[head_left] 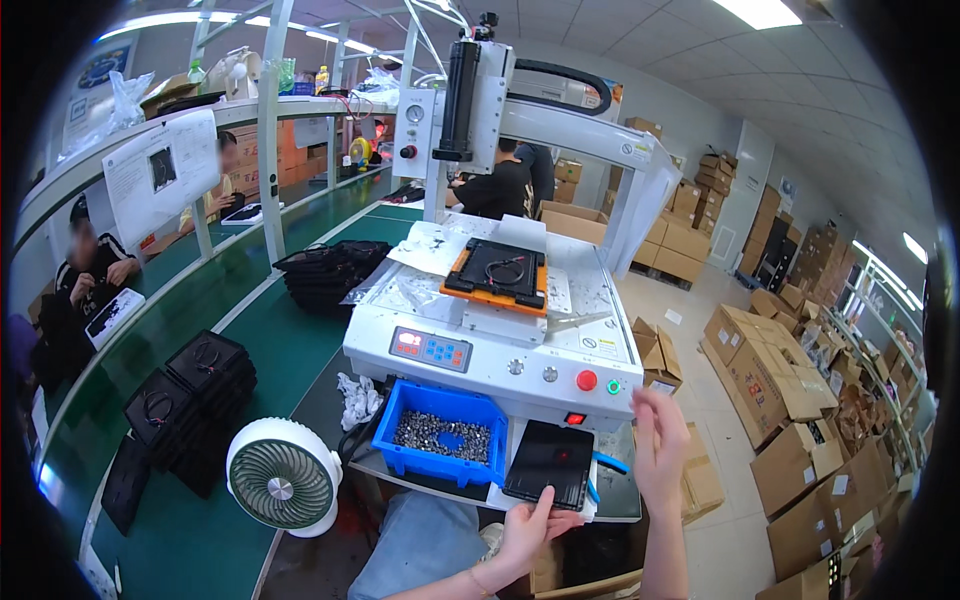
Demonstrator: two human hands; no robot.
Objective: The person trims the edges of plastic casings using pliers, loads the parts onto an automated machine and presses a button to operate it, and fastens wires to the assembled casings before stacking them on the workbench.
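A worker's left hand (535, 527) grips the near edge of a black panel (550, 462), thumb on top and fingers beneath, while the right hand (661, 435) is raised near a green button (614, 386), its fingers loosely parted and apparently empty. The glossy panel looks light and stiff, likely slippery and easily scratched; its edges seem the safest hold. Left of the gripping fingers, a blue bin (425, 466) of metal parts (420, 430) sits on the dark worktop (324, 400); farther left, a fan (282, 488) and stacked frames (220, 405) flank the green worktop (260, 320). Beyond the fingers rises a white machine (490, 372); cartons (770, 365) crowd the floor (730, 480) at right.
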